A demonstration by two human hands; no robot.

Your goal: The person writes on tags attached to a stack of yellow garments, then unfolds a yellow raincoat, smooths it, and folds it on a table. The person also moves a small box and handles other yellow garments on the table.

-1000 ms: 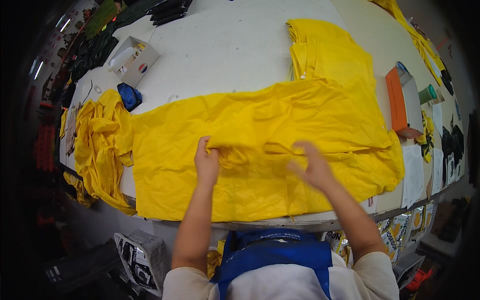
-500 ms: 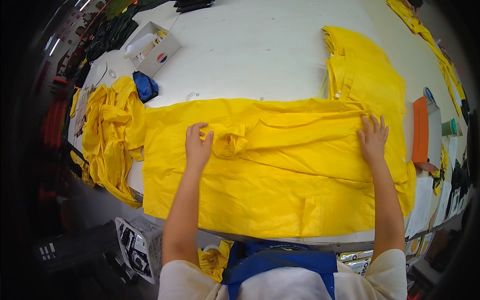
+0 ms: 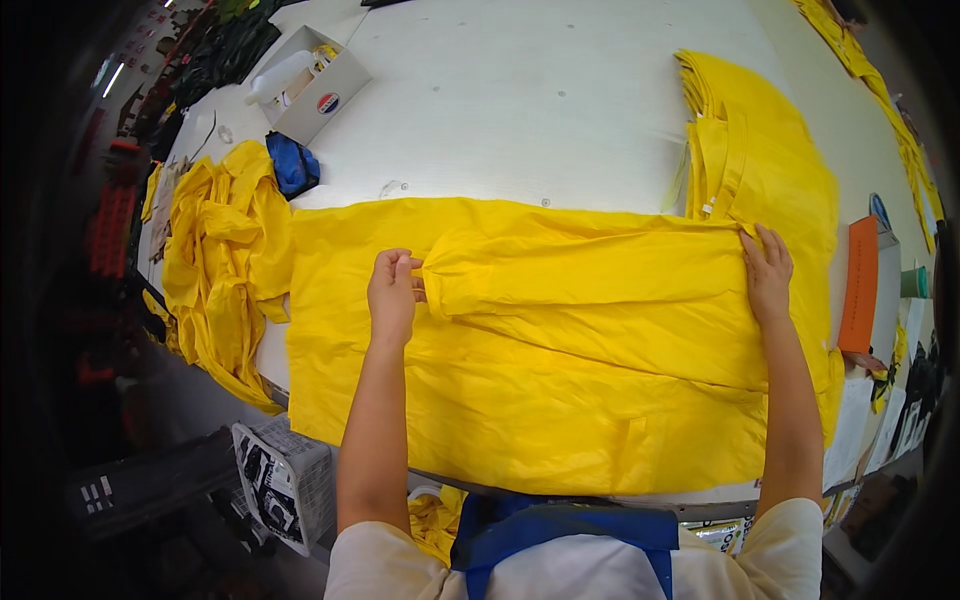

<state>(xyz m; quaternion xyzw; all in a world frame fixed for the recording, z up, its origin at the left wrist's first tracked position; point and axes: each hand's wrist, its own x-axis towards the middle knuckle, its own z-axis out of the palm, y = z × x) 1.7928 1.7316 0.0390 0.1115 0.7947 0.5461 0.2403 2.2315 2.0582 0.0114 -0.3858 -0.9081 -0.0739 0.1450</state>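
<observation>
A yellow raincoat (image 3: 560, 420) lies spread across the near side of the table, one sleeve (image 3: 600, 270) laid lengthwise over its body. At the sleeve's left end, my left hand (image 3: 392, 298) pinches the cuff, its fingertips partly hidden by the fabric. My right hand (image 3: 768, 275) rests at the sleeve's upper right end, fingers stretched over the cloth by the shoulder. Beyond that hand, a stack of folded yellow garments (image 3: 770, 140) reaches toward the back.
A crumpled yellow garment (image 3: 225, 260) hangs over the left table edge, beside a blue pouch (image 3: 292, 165). An open box (image 3: 325, 95) holds a white bottle. An orange-sided box (image 3: 860, 285) stands at right. Below the edge is a white basket (image 3: 285, 480).
The bunched cuff has been opened out and flattened, and my left hand has closed on it. The sleeve lies smoother. My right hand's fingers have drawn closer together.
</observation>
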